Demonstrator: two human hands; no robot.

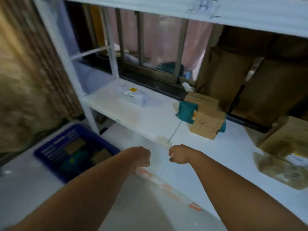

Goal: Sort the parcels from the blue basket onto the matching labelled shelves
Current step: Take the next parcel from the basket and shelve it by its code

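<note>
The blue basket (50,152) stands on the floor at the lower left, with brown and teal parcels inside it. Both my arms reach forward to the front edge of the white middle shelf (133,117). My left hand (140,157) and my right hand (180,154) are bent down at the wrist with the fingers curled out of sight. The picture is blurred, so I cannot tell if either holds anything. On the shelf lie a white parcel (131,95) with a yellow sticker and a cardboard box (206,120) with teal tape.
At the right of the shelf lie a crumpled brown parcel (281,170) and another cardboard box (290,137). The upper shelf board (166,9) carries a handwritten label. A window with bars is behind the shelf and a brown curtain (25,80) hangs at the left.
</note>
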